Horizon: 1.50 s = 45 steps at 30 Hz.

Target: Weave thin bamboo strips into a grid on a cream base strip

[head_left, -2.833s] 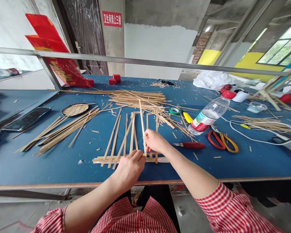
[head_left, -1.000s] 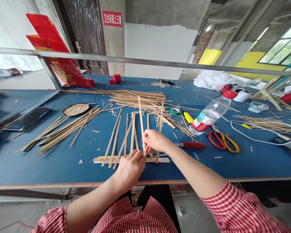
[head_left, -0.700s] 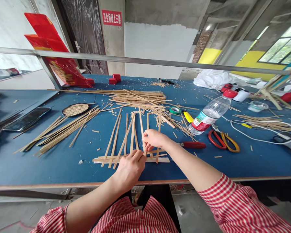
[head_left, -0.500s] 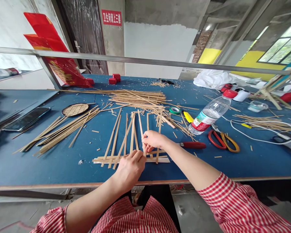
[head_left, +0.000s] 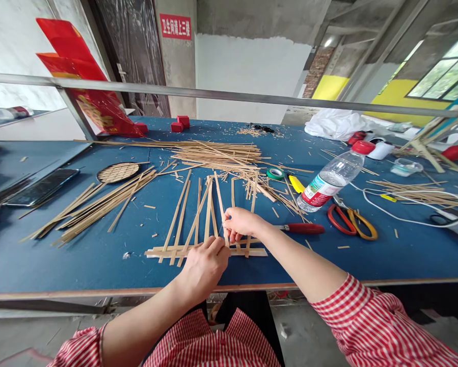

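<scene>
Thin bamboo strips (head_left: 178, 224) stand fanned away from me, crossing over and under a few horizontal strips (head_left: 158, 253) near the table's front edge. My left hand (head_left: 208, 260) is closed over the horizontal strips at the middle of the weave; its fingertips hide what they pinch. Just right of it and a little farther off, my right hand (head_left: 239, 224) pinches one upright bamboo strip (head_left: 218, 191) between thumb and fingers. More upright strips (head_left: 252, 196) lie to the right of that hand. A tool with a red handle (head_left: 304, 229) lies beyond my right wrist, its blade partly hidden.
Behind the weave lies a heap of bamboo strips (head_left: 221, 153); another bundle (head_left: 106, 209) is at left beside a round woven piece (head_left: 118, 173) and a phone (head_left: 43, 187). Right stand a water bottle (head_left: 330, 181), scissors (head_left: 353, 221), green tape (head_left: 275, 174) and a white cable (head_left: 412, 204).
My right hand has shifted very slightly, and the upright strips on the right lean a little more to the right. My left hand stays in place.
</scene>
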Tool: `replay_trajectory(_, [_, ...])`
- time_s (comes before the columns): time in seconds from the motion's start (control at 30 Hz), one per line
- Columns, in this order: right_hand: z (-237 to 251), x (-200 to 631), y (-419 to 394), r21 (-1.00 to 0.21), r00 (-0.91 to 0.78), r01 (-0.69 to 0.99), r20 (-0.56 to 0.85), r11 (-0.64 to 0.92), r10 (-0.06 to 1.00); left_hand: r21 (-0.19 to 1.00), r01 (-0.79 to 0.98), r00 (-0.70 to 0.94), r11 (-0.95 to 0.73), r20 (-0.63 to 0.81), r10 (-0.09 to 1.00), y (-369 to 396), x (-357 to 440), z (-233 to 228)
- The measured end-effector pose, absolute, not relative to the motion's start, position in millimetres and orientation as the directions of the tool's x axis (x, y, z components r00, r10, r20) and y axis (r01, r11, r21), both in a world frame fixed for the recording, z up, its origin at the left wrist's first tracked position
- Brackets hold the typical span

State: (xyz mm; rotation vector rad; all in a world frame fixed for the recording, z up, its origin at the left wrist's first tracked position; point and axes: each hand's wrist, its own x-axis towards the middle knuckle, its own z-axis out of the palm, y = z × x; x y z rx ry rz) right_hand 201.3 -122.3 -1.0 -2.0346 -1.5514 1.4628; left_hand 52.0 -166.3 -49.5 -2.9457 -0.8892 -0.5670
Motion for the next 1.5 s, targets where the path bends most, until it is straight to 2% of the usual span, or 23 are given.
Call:
replay_trajectory(0.17, [-2.8,200.8,-124.2,-0.654,-0.025,0.632,-0.553,-0.415,0.833,0.134,0.571,0.753,-0.81,0.307,0.582,-167.7,53.8,-43.6])
replay_trajectory(0.37, [-7.5,200.9,-125.3,-0.673,-0.006,0.62,-0.518,-0.403,0.855,0.314,0.558,0.725,-0.768,0.265,0.635,-166.6,52.3,-35.7])
replay_trajectory(0.5, [-11.6,201.8,-124.2,-0.648,0.012,0.655,-0.505,-0.388,0.863,0.361,0.535,0.744,-0.764,0.227,0.628,-165.2,50.8,-34.3])
replay_trajectory(0.7, [-13.8,203.1,-124.3,-0.634,0.023,0.676,-0.492,-0.376,0.87,0.364,0.551,0.737,-0.751,0.21,0.643,-164.3,54.7,-33.7])
replay_trajectory(0.93, [-12.1,203.9,-128.8,-0.687,0.029,0.607,-0.483,-0.4,0.875,0.327,0.602,0.72,-0.728,0.171,0.672,-163.8,59.9,-33.4])
replay_trajectory(1.2, [-19.9,204.7,-127.8,-0.711,0.037,0.584,-0.457,-0.391,0.889,0.296,0.586,0.715,-0.755,0.25,0.653,-165.0,61.1,-38.4])
replay_trajectory(1.5, [-29.5,206.1,-128.9,-0.716,0.047,0.596,-0.421,-0.364,0.906,0.287,0.592,0.707,-0.753,0.262,0.656,-164.0,62.4,-38.5])
